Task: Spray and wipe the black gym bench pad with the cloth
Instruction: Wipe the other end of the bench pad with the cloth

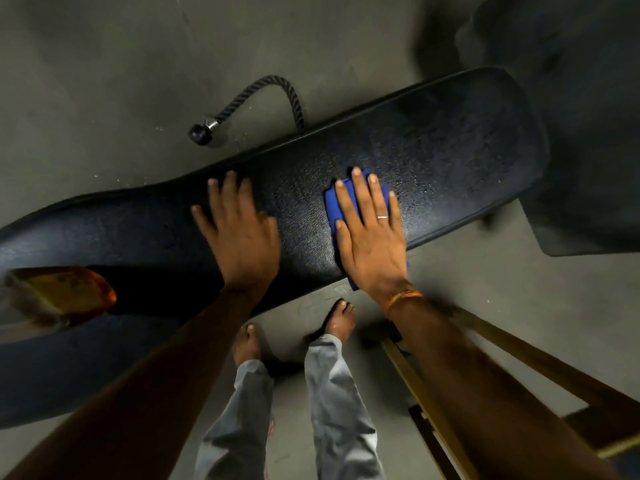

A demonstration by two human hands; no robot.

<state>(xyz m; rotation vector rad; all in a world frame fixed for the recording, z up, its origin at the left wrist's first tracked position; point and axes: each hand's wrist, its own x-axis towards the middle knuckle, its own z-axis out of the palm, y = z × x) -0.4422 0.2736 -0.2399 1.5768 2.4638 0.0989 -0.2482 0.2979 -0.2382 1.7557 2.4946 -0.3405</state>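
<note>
A: Frame status?

B: Grey concrete floor (104, 81) fills the background. Long black textured vinyl bench pad (433, 143) runs diagonally from lower left of the frame to upper right. Fine droplets visible on its right half.

A: Hands?

B: Both flat on the pad, well apart. Left hand (242, 230) at frame centre, palm down, fingers spread, holding nothing. Right hand (372, 230) just right of centre, palm down, fingers extended, pressing a folded blue cloth (334, 206) onto the pad. Cloth shows past the fingertips and at the wrist-side edge. Thin silver ring (382, 217) on one finger, orange thread band (403, 299) at the wrist.

A: Anything else?

B: Wooden frame rails (540, 358) at lower right. Grey trouser legs (332, 403) and two bare feet (341, 320) at bottom centre, on the floor just beside the pad's near edge. Blurred amber translucent object (62, 296) at left edge, over the pad; can't tell what it is. Black twisted rope with rubber end cap (242, 102) on the floor, upper left of centre, far end going under the pad.
</note>
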